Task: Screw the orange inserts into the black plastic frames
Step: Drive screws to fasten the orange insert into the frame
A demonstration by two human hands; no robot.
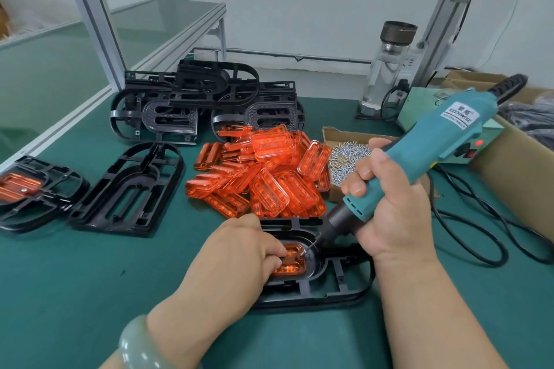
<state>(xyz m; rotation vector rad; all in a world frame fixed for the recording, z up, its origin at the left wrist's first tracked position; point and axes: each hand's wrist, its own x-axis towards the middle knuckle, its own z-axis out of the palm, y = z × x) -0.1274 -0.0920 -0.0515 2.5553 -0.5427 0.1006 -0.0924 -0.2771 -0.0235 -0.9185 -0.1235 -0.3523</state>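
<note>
Head view, right hand (392, 219) gripping teal screwdriver (431, 144), label "KEENWISE"

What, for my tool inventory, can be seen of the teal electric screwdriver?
The electric screwdriver has a teal plastic body with a white KEENWISE label, a dark grey nose and a thin metal bit. A black ribbed cable sleeve leaves its top end. It tilts, top up-right, bit down-left at the orange insert seated in a black frame. The right hand grips its lower body.
</note>
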